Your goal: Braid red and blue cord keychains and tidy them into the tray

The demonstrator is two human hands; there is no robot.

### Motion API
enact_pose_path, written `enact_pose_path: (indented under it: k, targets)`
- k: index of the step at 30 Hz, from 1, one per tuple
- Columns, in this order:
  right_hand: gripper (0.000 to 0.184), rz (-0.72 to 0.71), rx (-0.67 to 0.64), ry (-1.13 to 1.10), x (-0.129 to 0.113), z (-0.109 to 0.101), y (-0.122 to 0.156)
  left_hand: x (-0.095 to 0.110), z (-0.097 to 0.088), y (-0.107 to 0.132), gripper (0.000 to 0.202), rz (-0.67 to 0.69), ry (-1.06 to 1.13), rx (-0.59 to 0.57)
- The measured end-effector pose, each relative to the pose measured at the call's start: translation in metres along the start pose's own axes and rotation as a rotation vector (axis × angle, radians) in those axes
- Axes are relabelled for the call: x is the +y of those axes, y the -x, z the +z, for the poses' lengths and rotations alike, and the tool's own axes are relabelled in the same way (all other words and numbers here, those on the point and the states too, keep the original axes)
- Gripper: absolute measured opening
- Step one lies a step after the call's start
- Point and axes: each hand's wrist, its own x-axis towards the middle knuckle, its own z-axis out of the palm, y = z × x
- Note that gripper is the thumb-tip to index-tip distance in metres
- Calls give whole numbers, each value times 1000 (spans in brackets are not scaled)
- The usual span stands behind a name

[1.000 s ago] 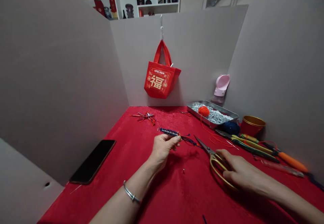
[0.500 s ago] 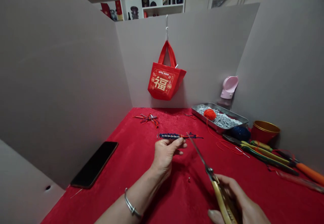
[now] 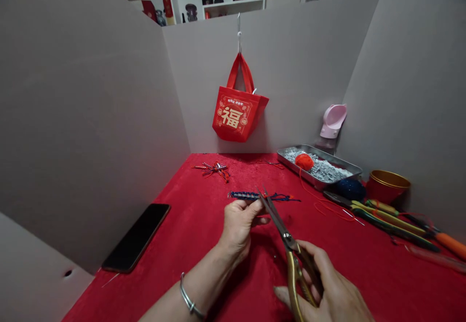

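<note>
Between the thumb and fingers of my left hand (image 3: 240, 225) is a dark blue knotted cord piece (image 3: 243, 195) with pale silvery bits along it. Its loose blue and orange-red cord ends stick out to the right. My right hand (image 3: 324, 283) grips gold-handled scissors (image 3: 289, 244) by the handles. Their blades are parted and point up and left, at the cord just right of my left fingertips. Whether the blades touch the cord I cannot tell. A silver bangle (image 3: 188, 295) circles my left wrist.
A metal tray (image 3: 316, 184) of small silver pieces carries an orange yarn ball (image 3: 304, 162). Right of it are a blue yarn ball (image 3: 350, 189), a red-gold cup (image 3: 388, 186) and pliers (image 3: 386, 222). A phone (image 3: 136, 237) lies left, a cord bundle (image 3: 214, 169) behind. A red bag (image 3: 238, 113) hangs on the partition.
The scissors have moved left and their blades have opened. My right hand has shifted left with them, its fingers spread wider in the handles. My left hand keeps its hold on the cord piece.
</note>
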Motion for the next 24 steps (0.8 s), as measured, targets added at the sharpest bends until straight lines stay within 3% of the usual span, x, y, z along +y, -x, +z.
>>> enact_pose_path:
  k: [14, 24]
  targets:
    - [37, -6, -93, -92, -20, -14, -6, 2, 2, 3, 31, -27, -6, -1]
    - [32, 32, -179, -110, -16, -15, -3, 2, 2, 2, 26, -34, 12, -13]
